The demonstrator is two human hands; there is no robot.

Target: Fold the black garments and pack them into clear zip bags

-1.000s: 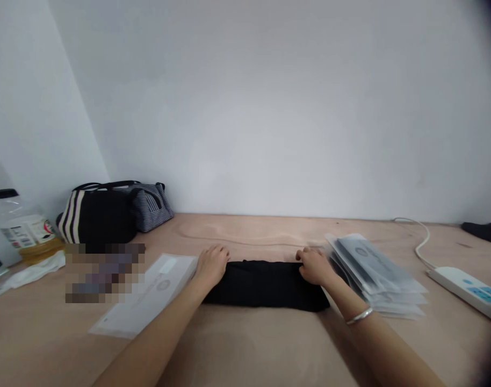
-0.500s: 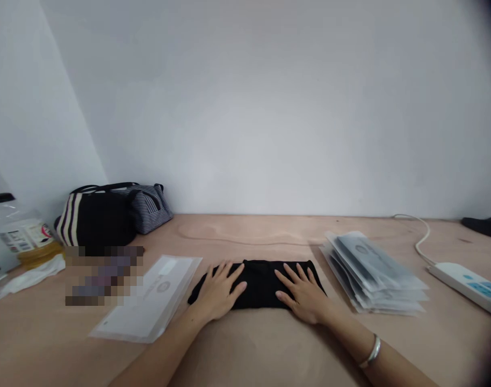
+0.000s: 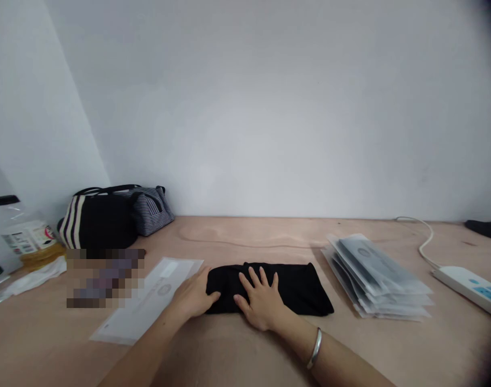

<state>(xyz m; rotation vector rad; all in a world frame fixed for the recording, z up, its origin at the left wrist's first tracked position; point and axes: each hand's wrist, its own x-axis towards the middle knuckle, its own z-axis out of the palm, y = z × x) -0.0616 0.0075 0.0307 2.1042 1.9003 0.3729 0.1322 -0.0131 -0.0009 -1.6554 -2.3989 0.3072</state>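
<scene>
A folded black cloth [image 3: 305, 290] lies flat on the wooden table, directly before me; its exact kind cannot be told. My left hand [image 3: 193, 295] is at the cloth's left end, curved around that edge with the thumb on the fabric; some fingertips are hidden. Spread fingers of my right hand [image 3: 261, 301] press on the middle of the cloth, palm down. Left of the cloth, close to my left hand, is a translucent flat bag [image 3: 149, 301] with a printed round mark. To the right stands a stack of similar bags [image 3: 382, 274] with dark contents.
A black bag with pale stripes [image 3: 104, 223] and a striped pouch [image 3: 152, 212] sit against the wall. A bottle of yellow liquid [image 3: 31, 239] and white tissue [image 3: 36, 277] are at far left. A white power strip [image 3: 471, 285] with its cord lies right. One patch is pixelated.
My right hand has slid left from the cloth's right part to its middle. My left hand has shifted left to the cloth's end. The cloth's right end is now uncovered.
</scene>
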